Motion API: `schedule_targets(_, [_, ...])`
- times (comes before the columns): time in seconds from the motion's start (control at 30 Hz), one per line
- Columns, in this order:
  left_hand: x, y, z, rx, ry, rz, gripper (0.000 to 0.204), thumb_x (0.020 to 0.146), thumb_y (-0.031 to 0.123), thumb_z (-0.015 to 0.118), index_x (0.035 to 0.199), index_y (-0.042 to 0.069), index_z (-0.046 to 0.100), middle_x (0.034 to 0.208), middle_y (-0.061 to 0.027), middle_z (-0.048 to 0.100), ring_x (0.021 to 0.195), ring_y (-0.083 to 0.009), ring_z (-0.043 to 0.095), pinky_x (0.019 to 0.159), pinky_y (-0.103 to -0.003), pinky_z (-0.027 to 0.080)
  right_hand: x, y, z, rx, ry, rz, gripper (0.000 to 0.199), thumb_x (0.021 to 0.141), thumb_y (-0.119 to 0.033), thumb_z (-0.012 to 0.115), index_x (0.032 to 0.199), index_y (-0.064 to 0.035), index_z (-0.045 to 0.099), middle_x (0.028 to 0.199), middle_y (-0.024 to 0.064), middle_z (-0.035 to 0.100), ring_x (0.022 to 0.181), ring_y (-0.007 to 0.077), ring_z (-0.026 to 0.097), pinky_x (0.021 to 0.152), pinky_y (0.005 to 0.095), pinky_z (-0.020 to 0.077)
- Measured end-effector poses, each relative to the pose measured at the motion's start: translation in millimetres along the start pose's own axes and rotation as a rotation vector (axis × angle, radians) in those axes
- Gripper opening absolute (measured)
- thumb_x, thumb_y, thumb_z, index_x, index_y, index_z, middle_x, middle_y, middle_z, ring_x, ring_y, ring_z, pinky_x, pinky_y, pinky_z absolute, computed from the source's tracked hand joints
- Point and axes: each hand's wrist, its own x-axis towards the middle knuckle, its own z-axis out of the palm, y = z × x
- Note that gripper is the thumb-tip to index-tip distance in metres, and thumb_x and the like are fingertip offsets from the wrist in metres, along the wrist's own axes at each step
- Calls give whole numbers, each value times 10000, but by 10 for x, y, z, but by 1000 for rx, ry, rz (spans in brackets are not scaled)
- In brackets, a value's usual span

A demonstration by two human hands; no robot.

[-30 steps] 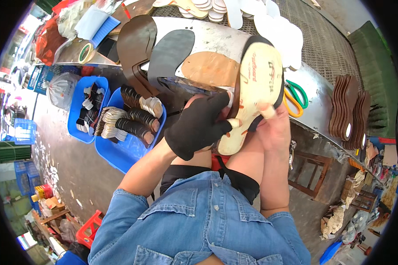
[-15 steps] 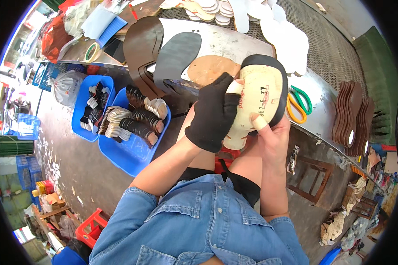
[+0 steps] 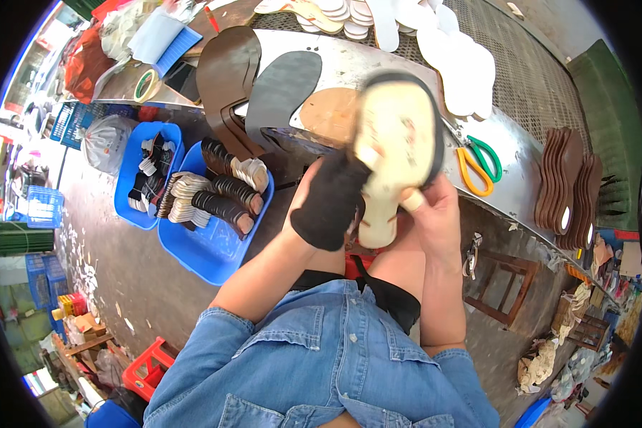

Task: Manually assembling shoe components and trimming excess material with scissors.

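A cream shoe sole [image 3: 392,153] with a dark rim is held up in front of me, blurred by motion, over the edge of a metal worktable [image 3: 506,153]. My left hand [image 3: 332,200], in a black fingerless glove, grips its left side. My right hand [image 3: 431,214], bare, grips its lower right edge with a taped thumb. My knees show just below both hands.
Dark brown, grey and tan sole cutouts [image 3: 278,89] lie on the table, white insoles [image 3: 456,50] behind them. Scissors with orange and green handles [image 3: 478,160] lie at the right. Two blue bins [image 3: 207,214] of stacked soles sit on the floor at left. A wooden stool [image 3: 503,285] stands at right.
Both hands have lifted the sole higher and turned it, so its wide end now points up and away. The view has tilted slightly with it.
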Motion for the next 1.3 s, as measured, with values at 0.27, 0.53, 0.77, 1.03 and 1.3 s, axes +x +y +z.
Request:
schedule_targets(0.27, [526, 424, -369, 623, 398, 551, 718, 670, 89, 766, 1312, 21, 451, 1228, -138, 539, 1133, -261, 528, 937, -373, 451, 146, -388, -291, -651, -208, 156, 373, 784, -35, 658, 1138, 33, 564, 913, 92, 674, 826, 133, 636, 737, 261, 493])
schedule_targets(0.53, [429, 421, -243, 1054, -679, -161, 514, 671, 227, 752, 1107, 20, 577, 837, -160, 647, 772, -312, 632, 718, -399, 503, 322, -895, 130, -1210, -274, -424, 288, 744, -24, 633, 1026, 7, 587, 896, 105, 653, 797, 165, 628, 724, 285, 487])
schedule_targets(0.77, [225, 325, -78, 167, -77, -254, 321, 831, 124, 671, 1094, -36, 578, 945, -64, 659, 841, -86, 590, 741, -256, 491, -17, -339, 158, -492, 133, -163, 181, 849, -105, 673, 897, -4, 530, 785, 39, 614, 589, 40, 541, 443, 198, 429])
schedule_targets(1.03, [127, 377, -22, 366, -163, -49, 313, 842, 101, 641, 1111, -45, 577, 1012, -63, 630, 878, -88, 565, 771, -252, 469, 148, -400, 272, -795, 41, -266, 184, 855, -93, 639, 811, -20, 475, 658, -16, 501, 565, 35, 425, 496, 204, 353])
schedule_targets(1.3, [148, 400, -17, 105, -160, -250, 321, 856, 106, 644, 1140, -17, 560, 1001, -40, 619, 862, -73, 557, 755, -251, 478, 188, -320, 118, -646, -131, -510, 167, 910, -134, 568, 802, -46, 477, 560, 21, 491, 387, 75, 422, 367, 223, 318])
